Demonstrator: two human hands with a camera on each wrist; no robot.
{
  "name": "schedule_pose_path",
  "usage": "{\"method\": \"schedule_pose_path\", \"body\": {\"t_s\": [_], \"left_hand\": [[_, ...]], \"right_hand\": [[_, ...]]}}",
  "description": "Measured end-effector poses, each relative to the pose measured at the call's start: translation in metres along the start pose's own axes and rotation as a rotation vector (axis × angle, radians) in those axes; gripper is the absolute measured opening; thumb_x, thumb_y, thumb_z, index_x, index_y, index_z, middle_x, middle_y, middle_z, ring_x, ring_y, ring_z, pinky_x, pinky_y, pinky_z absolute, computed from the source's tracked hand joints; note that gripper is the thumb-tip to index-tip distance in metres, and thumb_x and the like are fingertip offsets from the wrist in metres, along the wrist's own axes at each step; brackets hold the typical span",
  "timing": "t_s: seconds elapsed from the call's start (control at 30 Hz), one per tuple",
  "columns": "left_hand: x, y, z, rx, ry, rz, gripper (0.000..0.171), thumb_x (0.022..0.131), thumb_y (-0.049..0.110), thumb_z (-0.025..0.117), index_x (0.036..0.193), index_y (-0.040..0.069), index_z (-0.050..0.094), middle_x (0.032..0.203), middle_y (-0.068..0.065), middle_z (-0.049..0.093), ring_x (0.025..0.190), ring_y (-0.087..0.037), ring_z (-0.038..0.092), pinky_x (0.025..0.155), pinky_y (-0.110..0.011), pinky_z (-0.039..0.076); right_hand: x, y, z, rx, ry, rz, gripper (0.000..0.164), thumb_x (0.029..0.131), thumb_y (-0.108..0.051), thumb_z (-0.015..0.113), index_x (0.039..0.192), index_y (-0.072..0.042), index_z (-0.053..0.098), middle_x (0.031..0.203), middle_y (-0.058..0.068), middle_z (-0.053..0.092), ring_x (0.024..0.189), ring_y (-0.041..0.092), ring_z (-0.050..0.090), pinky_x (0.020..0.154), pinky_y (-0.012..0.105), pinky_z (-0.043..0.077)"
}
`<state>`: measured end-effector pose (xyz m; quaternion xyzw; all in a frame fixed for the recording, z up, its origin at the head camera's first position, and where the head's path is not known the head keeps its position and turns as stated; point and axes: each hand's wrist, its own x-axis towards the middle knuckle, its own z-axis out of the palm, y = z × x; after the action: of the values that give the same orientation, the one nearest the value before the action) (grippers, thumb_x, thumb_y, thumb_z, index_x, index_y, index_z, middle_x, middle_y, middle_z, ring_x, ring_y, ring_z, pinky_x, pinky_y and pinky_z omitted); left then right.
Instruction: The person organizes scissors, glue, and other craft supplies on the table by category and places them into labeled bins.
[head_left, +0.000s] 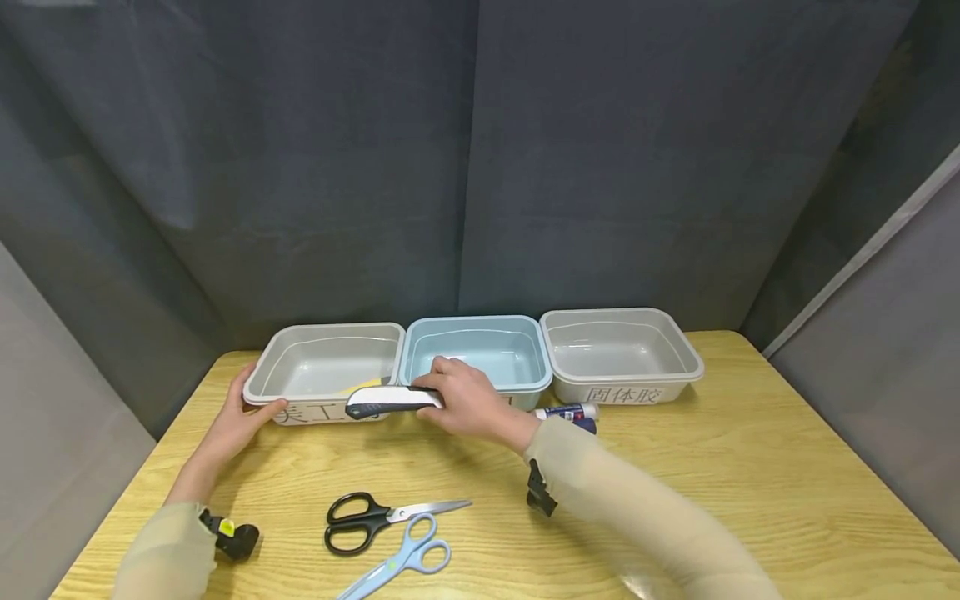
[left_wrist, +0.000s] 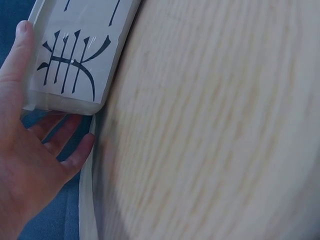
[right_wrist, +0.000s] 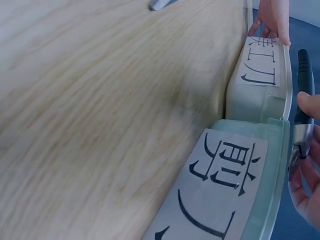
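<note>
My right hand [head_left: 468, 400] holds a utility knife [head_left: 390, 400] with a white and dark navy body, above the front rims where the left and middle bins meet. In the right wrist view the knife [right_wrist: 304, 82] shows a dark ridged handle and a metal part between thumb and fingers. My left hand [head_left: 236, 425] grips the left end of the left grey bin [head_left: 322, 408], thumb on its front rim and fingers around the end. Something yellow [head_left: 363, 386] shows inside that bin, partly hidden by the knife. The light blue bin [head_left: 472, 321] stands beside it.
A second grey bin [head_left: 622, 392] with a label stands at the right. Two glue sticks [head_left: 577, 412] lie before it, partly behind my right wrist. Black-handled scissors [head_left: 367, 521] and light blue scissors [head_left: 408, 554] lie at the table's front. A dark curtain [head_left: 465, 167] hangs behind.
</note>
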<state>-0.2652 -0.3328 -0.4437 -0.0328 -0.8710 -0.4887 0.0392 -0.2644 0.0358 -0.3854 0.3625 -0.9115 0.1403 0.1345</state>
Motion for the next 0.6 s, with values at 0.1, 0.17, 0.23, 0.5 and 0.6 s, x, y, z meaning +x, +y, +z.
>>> {"method": "schedule_pose_path", "body": {"t_s": [0.1, 0.17, 0.23, 0.5, 0.6], "left_hand": [[0.0, 0.0, 0.0, 0.003, 0.003, 0.002, 0.091, 0.087, 0.031, 0.06, 0.146, 0.012, -0.007, 0.147, -0.026, 0.01, 0.13, -0.043, 0.019, 0.101, -0.061, 0.019], [0.0, 0.0, 0.0, 0.003, 0.007, 0.001, 0.091, 0.088, 0.031, 0.06, 0.146, 0.012, -0.007, 0.147, -0.026, 0.011, 0.129, -0.043, 0.02, 0.101, -0.061, 0.019], [-0.001, 0.0, 0.0, 0.004, 0.009, 0.0, 0.091, 0.088, 0.031, 0.06, 0.146, 0.012, -0.007, 0.147, -0.026, 0.011, 0.129, -0.043, 0.02, 0.101, -0.061, 0.019], [0.0, -0.001, 0.001, -0.001, 0.014, -0.007, 0.091, 0.087, 0.032, 0.06, 0.146, 0.01, -0.007, 0.147, -0.027, 0.012, 0.129, -0.043, 0.021, 0.102, -0.06, 0.018], [0.001, -0.001, 0.001, -0.004, 0.012, -0.007, 0.092, 0.087, 0.032, 0.06, 0.146, 0.01, -0.006, 0.146, -0.027, 0.013, 0.129, -0.043, 0.021, 0.102, -0.06, 0.018]], "right_hand": [[0.005, -0.001, 0.001, -0.008, 0.021, 0.0, 0.037, 0.077, -0.037, 0.07, 0.11, -0.023, 0.065, 0.082, -0.007, 0.048, 0.07, 0.007, 0.042, 0.058, 0.021, 0.035], [0.008, -0.003, 0.001, -0.008, 0.029, 0.003, 0.036, 0.077, -0.037, 0.071, 0.11, -0.023, 0.066, 0.083, -0.007, 0.049, 0.072, 0.008, 0.043, 0.059, 0.021, 0.036], [0.012, -0.006, 0.0, -0.002, 0.029, 0.01, 0.036, 0.076, -0.037, 0.071, 0.109, -0.022, 0.066, 0.084, -0.006, 0.05, 0.073, 0.009, 0.043, 0.059, 0.022, 0.036], [0.028, -0.014, 0.002, 0.002, 0.012, 0.055, 0.038, 0.078, -0.037, 0.069, 0.112, -0.022, 0.065, 0.086, -0.006, 0.05, 0.076, 0.009, 0.044, 0.059, 0.022, 0.037], [0.033, -0.016, 0.004, -0.006, 0.007, 0.067, 0.039, 0.079, -0.038, 0.068, 0.113, -0.02, 0.065, 0.089, -0.004, 0.052, 0.08, 0.01, 0.046, 0.064, 0.023, 0.04]]}}
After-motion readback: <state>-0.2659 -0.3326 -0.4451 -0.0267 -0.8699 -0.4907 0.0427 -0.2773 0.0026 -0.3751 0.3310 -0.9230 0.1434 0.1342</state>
